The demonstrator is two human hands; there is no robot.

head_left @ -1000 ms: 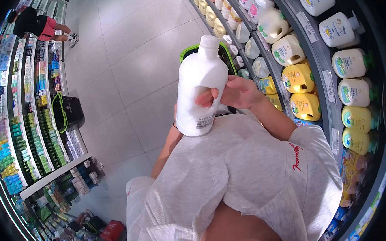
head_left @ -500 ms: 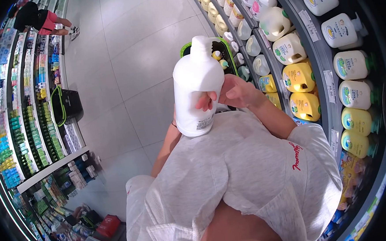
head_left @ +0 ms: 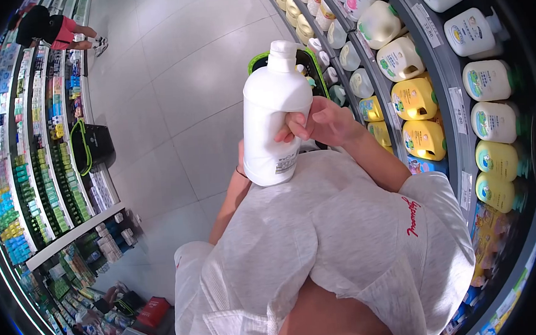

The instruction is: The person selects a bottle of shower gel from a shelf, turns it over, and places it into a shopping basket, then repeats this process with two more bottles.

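A large white plastic bottle (head_left: 273,96) with a white cap and a handle opening stands nearly upright in front of my chest. A small printed label (head_left: 285,162) shows low on its side. My right hand (head_left: 328,122) is closed at the handle, its fingers bent at the opening. My left hand (head_left: 241,155) is mostly behind the bottle's left side, where a dark band circles the wrist; its fingers are hidden. Beyond the bottle is a green-rimmed basket (head_left: 255,62), partly covered by it.
Shelves on the right hold yellow jugs (head_left: 424,139), white pump bottles (head_left: 468,31) and price tags (head_left: 456,111). A black basket with a green handle (head_left: 98,147) stands by the left shelving. A person in a black top (head_left: 37,27) bends at the far-left shelves.
The bottle has risen slightly and turned a little. My right-hand fingers now show more in front of the handle opening. My left arm has hardly moved.
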